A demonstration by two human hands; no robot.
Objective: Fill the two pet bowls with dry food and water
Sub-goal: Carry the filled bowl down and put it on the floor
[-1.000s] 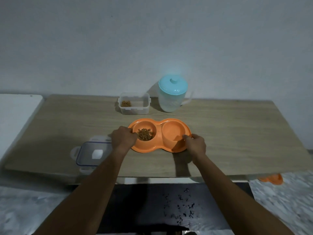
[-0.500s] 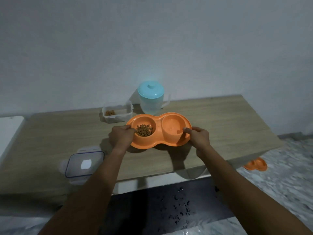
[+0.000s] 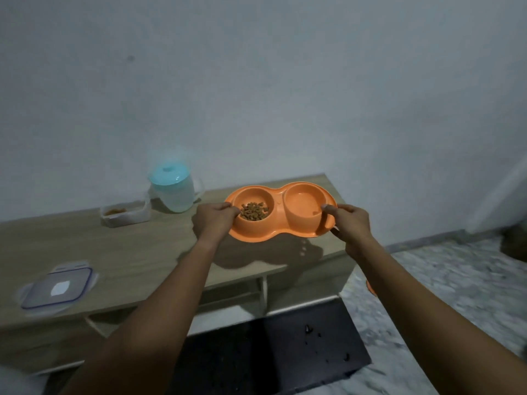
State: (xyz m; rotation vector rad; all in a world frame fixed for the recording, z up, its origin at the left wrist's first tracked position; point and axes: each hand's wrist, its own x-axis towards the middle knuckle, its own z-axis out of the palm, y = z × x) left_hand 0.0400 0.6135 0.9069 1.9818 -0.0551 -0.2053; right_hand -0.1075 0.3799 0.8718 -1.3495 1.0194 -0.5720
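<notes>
An orange double pet bowl [image 3: 278,206] hangs in the air above the right end of the wooden table [image 3: 119,252]. My left hand [image 3: 214,219] grips its left rim and my right hand [image 3: 349,223] grips its right rim. Brown dry food [image 3: 253,211] fills the left bowl. The right bowl [image 3: 303,202] looks glossy inside; I cannot tell if water is in it. A clear pitcher with a light blue lid [image 3: 172,189] stands at the table's back. Beside it sits a clear food container [image 3: 125,213] with a little kibble.
The container's lid [image 3: 58,286] with a blue seal lies at the table's front left. A dark mat [image 3: 271,349] with scattered bits lies on the marble floor below. Part of another orange object [image 3: 370,287] shows on the floor behind my right arm.
Both hands have lifted the orange bowl off the table and carried it up and to the right. The view has swung right.
</notes>
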